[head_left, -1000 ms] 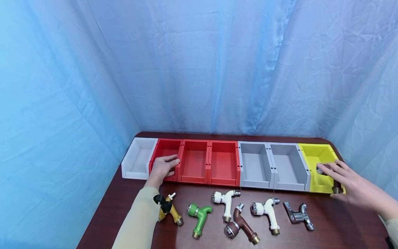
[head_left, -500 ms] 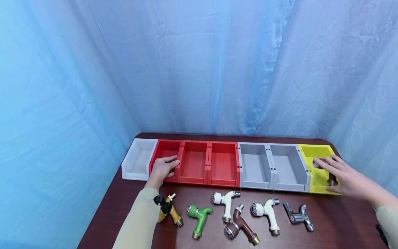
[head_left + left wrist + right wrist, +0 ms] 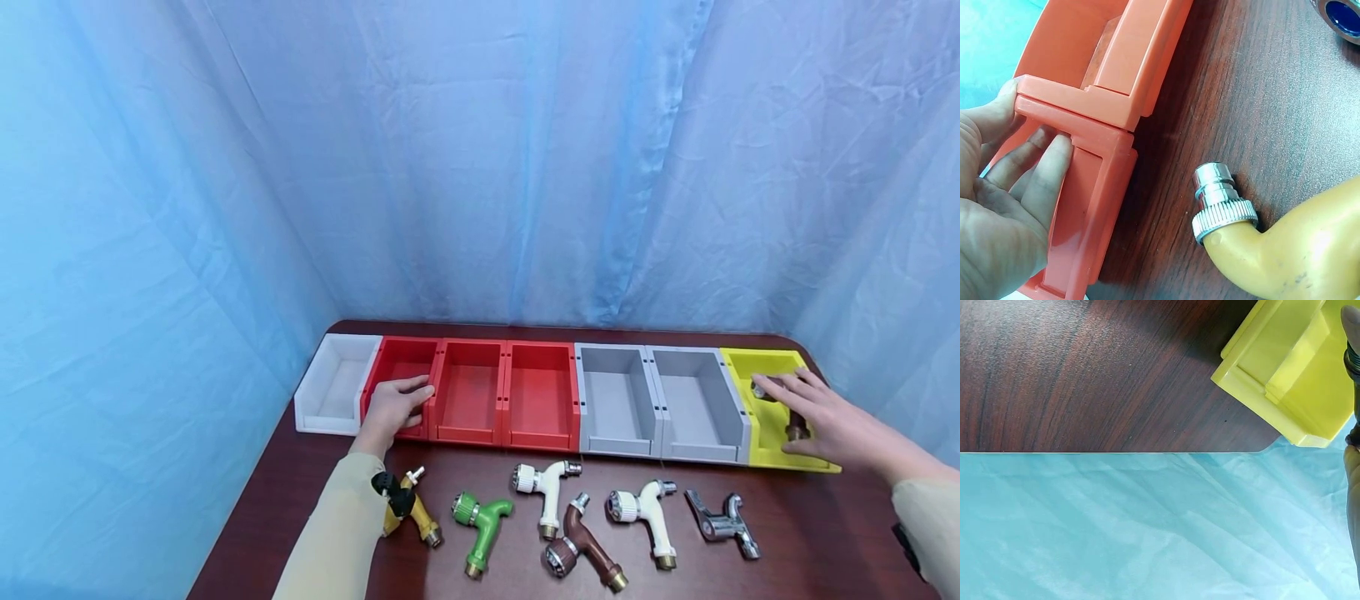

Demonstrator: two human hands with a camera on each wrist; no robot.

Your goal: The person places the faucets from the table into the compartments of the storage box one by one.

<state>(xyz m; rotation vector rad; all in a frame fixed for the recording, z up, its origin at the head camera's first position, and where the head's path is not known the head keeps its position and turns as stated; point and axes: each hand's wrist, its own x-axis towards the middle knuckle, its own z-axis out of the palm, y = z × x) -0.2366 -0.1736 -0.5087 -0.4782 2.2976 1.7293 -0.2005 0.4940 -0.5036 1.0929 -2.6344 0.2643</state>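
Note:
In the head view my right hand (image 3: 836,427) holds a brown tap (image 3: 797,427) by its body, over the yellow bin (image 3: 759,358) at the right end of the row. Only the tap's dark edge (image 3: 1353,362) shows in the right wrist view; whether it touches the bin floor I cannot tell. My left hand (image 3: 393,408) pinches the side wall of the leftmost red bin (image 3: 411,352). In the left wrist view its thumb (image 3: 1007,106) lies over the wall's top, while the fingers (image 3: 1054,172) reach inside the bin.
Near the left forearm lies a yellow tap (image 3: 423,517). Rightward come a green tap (image 3: 486,527), white taps (image 3: 550,496) (image 3: 654,521), another brown tap (image 3: 588,542) and a chrome tap (image 3: 723,523). A white bin (image 3: 330,423) and grey bins (image 3: 621,446) complete the row before a blue curtain (image 3: 480,167).
My right hand has shifted left and slightly toward the far side, bringing the brown tap further over the yellow bin. The left hand has stayed at the red bin wall.

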